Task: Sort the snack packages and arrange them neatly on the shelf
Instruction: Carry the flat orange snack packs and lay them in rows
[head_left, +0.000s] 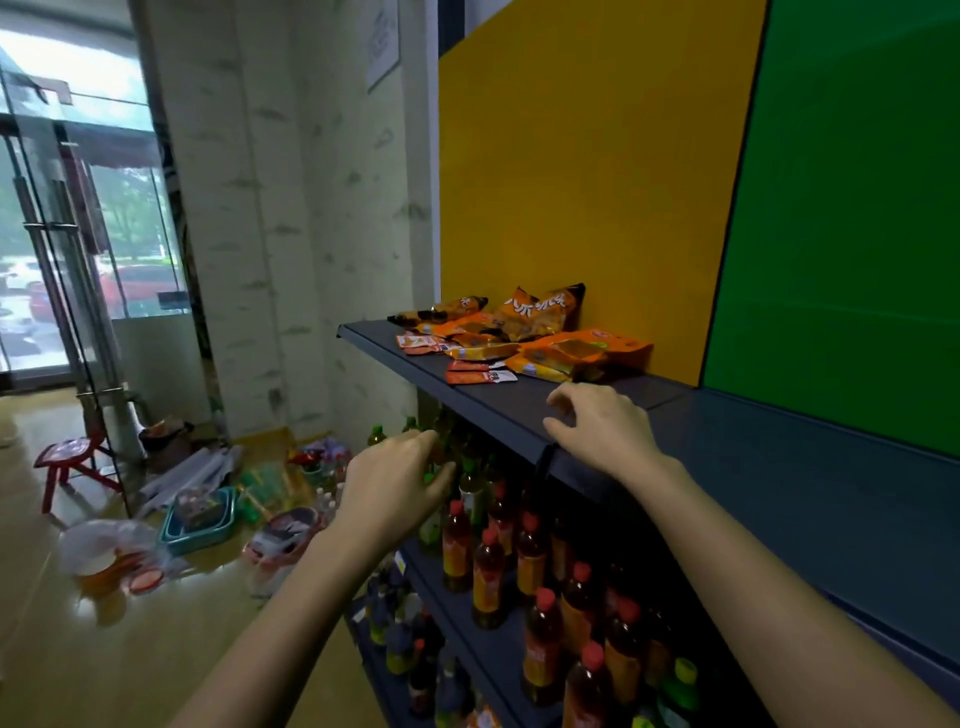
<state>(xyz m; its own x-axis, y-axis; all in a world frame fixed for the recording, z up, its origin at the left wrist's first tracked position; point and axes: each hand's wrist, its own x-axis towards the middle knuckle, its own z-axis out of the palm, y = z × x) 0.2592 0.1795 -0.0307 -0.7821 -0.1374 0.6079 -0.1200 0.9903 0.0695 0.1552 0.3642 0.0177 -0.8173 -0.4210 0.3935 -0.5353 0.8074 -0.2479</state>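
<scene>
Empty hands at the top shelf (514, 408), snack packages (519, 338) still jumbled at its left end.

The right hand (602, 426) hovers loose-fingered over the shelf's front edge and the left hand (395, 483) hangs just below it, both holding nothing. Clear the two big bags (540, 312) leaning on the yellow panel (571, 182) first. Then square up the flat orange packs (576, 351), perhaps five, since the heap is blurred. Line up the four small sachets (480, 374) last.

Print on the snack packages (524, 332) is way too blurry to read, the floor clutter (202, 514) is a smear, and the bottles (488, 571) get cut off at the bottom edge.
</scene>
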